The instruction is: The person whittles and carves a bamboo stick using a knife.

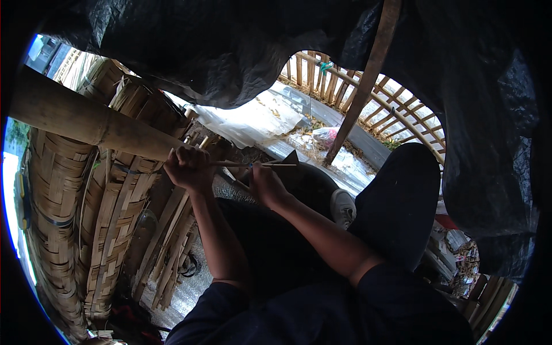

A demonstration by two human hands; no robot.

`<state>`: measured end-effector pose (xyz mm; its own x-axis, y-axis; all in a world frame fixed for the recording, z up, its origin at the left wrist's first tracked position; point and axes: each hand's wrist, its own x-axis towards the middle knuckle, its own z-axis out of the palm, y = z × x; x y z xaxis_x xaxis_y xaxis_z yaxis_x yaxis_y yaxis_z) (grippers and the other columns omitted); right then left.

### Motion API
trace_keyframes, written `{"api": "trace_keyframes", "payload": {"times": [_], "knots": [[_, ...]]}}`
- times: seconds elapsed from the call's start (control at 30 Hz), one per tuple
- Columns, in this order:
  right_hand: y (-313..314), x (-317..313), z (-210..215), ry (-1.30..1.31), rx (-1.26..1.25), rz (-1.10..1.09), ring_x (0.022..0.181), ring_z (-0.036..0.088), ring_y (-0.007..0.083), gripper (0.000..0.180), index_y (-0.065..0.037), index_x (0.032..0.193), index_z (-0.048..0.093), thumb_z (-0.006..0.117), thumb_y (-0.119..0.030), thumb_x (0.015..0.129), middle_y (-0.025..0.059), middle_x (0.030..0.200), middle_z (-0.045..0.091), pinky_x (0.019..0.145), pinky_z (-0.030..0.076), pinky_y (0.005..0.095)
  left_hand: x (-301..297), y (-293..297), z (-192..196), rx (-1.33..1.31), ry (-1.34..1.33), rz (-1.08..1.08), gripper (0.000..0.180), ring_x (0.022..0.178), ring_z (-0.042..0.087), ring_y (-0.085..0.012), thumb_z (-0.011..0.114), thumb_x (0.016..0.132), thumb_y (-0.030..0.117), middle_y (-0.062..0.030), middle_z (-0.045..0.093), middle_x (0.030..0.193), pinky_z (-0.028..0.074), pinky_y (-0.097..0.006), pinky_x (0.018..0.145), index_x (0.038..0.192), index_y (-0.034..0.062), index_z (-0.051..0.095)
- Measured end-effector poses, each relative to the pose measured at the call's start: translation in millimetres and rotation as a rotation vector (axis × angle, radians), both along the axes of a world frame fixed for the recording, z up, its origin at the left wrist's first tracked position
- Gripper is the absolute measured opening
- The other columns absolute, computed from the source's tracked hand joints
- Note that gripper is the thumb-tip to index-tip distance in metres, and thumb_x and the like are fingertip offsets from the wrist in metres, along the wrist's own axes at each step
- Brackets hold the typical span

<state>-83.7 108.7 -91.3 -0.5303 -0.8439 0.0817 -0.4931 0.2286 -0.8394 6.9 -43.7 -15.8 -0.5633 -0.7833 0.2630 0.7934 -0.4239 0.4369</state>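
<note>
Fingers (257, 172) gripping stick (282, 165) (bamboo, perhaps), pole (92, 119) nearby

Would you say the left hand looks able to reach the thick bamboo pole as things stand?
Probably yes: the left hand appears beside the thick bamboo pole, nothing visibly between, though it seems closed on a thin stick.

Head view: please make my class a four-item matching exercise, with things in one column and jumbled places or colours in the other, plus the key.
Things
1. Thin stick
2. Shoe
3. Thick bamboo pole
4. Plastic sheeting

Places or colours
A. Black, hanging across the top
B. At the left hand and right hand
C. White, right of centre
D. Slanting down from the upper left

Pairs: 1-B, 2-C, 3-D, 4-A
</note>
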Motion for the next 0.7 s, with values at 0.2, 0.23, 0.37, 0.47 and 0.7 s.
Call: {"api": "trace_keyframes", "payload": {"times": [0.2, 0.23, 0.37, 0.47, 0.7], "knots": [[-1, 28, 49, 0.087, 0.165, -0.022, 0.066, 0.065, 0.0396, 0.016, 0.006, 0.094, 0.047, 0.049, -0.006, 0.084, 0.0220, 0.067, 0.062, 0.059, 0.054, 0.0453, -4, 12, 7, -0.065, -0.094, 0.035, 0.037, 0.039, 0.017, -0.0109, 0.036, 0.088, 0.036, 0.0023, 0.022, 0.046, 0.018, -0.029, 0.040, 0.058, 0.0144, 0.033], [3, 19, 31, 0.028, 0.202, -0.061, 0.069, 0.065, 0.0401, 0.017, 0.006, 0.095, 0.048, 0.049, -0.005, 0.083, 0.0223, 0.069, 0.063, 0.062, 0.054, 0.0456, -6, 12, 7, -0.116, -0.083, -0.020, 0.036, 0.039, 0.017, -0.0110, 0.036, 0.087, 0.036, 0.0023, 0.022, 0.046, 0.018, -0.029, 0.040, 0.058, 0.0145, 0.032], [32, -13, -15, -0.027, 0.456, -0.097, 0.079, 0.064, 0.0422, 0.009, 0.004, 0.087, 0.049, 0.047, -0.003, 0.084, 0.0286, 0.073, 0.062, 0.071, 0.052, 0.0496, -7, 5, 4, -0.128, -0.071, -0.001, 0.035, 0.040, 0.016, -0.0111, 0.036, 0.086, 0.036, 0.0024, 0.022, 0.047, 0.016, -0.030, 0.041, 0.059, 0.0146, 0.031], [9, 9, 39, -0.055, 0.359, -0.071, 0.081, 0.064, 0.0420, 0.011, 0.006, 0.089, 0.050, 0.049, -0.004, 0.083, 0.0301, 0.076, 0.062, 0.072, 0.053, 0.0482, -3, 10, 7, -0.126, -0.077, -0.019, 0.036, 0.041, 0.016, -0.0111, 0.036, 0.087, 0.037, 0.0022, 0.021, 0.048, 0.016, -0.030, 0.041, 0.060, 0.0144, 0.031], [33, -23, -50, -0.057, 0.373, -0.098, 0.083, 0.064, 0.0421, 0.018, 0.008, 0.088, 0.051, 0.047, -0.009, 0.083, 0.0318, 0.080, 0.062, 0.073, 0.052, 0.0489, -6, 4, 1, -0.145, -0.109, 0.055, 0.039, 0.041, 0.018, -0.0102, 0.033, 0.092, 0.037, 0.0040, 0.023, 0.047, 0.019, -0.028, 0.041, 0.059, 0.0160, 0.035]]}}
